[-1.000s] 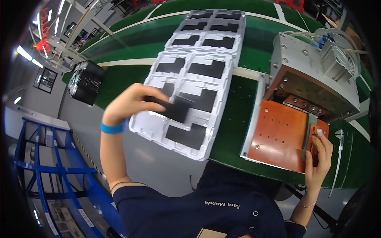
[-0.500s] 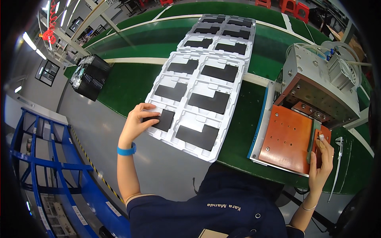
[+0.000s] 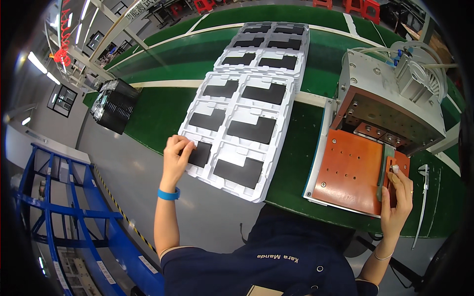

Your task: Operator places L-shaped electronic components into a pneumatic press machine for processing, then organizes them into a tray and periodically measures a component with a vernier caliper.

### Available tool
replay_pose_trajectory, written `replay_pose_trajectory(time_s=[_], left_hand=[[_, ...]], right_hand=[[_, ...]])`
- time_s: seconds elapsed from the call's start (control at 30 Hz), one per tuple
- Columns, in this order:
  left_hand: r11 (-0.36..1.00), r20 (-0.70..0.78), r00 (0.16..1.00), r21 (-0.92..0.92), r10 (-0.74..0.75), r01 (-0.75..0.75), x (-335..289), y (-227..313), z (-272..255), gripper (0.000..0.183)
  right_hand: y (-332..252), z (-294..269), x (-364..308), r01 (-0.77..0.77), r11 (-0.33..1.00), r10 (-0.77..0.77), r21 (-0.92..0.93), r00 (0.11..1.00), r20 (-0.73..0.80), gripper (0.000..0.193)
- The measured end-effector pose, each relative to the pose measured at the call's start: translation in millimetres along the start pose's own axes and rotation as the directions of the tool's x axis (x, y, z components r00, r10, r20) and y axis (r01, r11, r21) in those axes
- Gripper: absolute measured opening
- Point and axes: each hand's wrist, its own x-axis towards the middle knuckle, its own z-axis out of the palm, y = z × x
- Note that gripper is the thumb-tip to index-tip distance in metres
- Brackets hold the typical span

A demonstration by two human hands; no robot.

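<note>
Left hand (image 3: 177,149) out over the near-left corner of the white tray (image 3: 275,148), wrist low, knuckles bent, fingers pointing up and inward; thumb and fingertips bunch together at the left end of a black piece (image 3: 201,154), whose right part lies in plain sight in the compartment; whether that end is pinched or merely pressed, I cannot tell, the fingers cover it; the forearm rises almost straight from the sleeve, a blue wristband (image 3: 169,194) just below the hand!

Across to the right hand (image 3: 398,197), well apart from the left; here the forearm climbs from the lower right edge, a thin bracelet (image 3: 384,257) round it, palm turned toward the work; thumb on one side, fingers curled on the other, and between them a raised orange block (image 3: 392,192), held at the right side of the orange plate (image 3: 345,185); a green-grey bar (image 3: 383,170) runs along the thumb side, and the metal press head (image 3: 385,93) looms just behind!

Five other black pieces lie in this tray, one per compartment; beyond it sits a second white tray (image 3: 301,54), filled likewise; out past the right hand, a slim caliper-like tool (image 3: 422,197) lies on the green bench (image 3: 291,143).
</note>
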Motion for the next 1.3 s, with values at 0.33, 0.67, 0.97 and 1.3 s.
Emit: replay_pose_trajectory(time_s=[0.33,0.67,0.97,1.3], left_hand=[[0.947,-0.248,0.934,0.131,-0.256,0.294,5.5,-24.4,-13.8,0.028],[0.827,0.144,0.815,0.057,-0.561,0.559,11.0,-54.3,-29.6,0.052],[0.717,0.356,0.649,0.093,-0.672,0.691,33.7,1.3,-45.4,0.057],[0.507,0.484,0.626,-0.368,-0.611,0.779,61.5,-37.1,-60.8,0.055]], right_hand=[[-2.6,-3.6,0.1,0.006,1.0,-0.006,0.015,1.0,-0.004,0.029],[-3.3,-2.1,3.3,0.021,0.999,-0.019,0.047,0.999,-0.037,0.029],[-3.0,-2.0,1.2,-0.008,0.999,0.009,0.042,1.0,-0.022,0.03],[-0.1,-1.3,-2.2,0.006,1.0,-0.006,0.029,1.0,-0.027,0.027]])
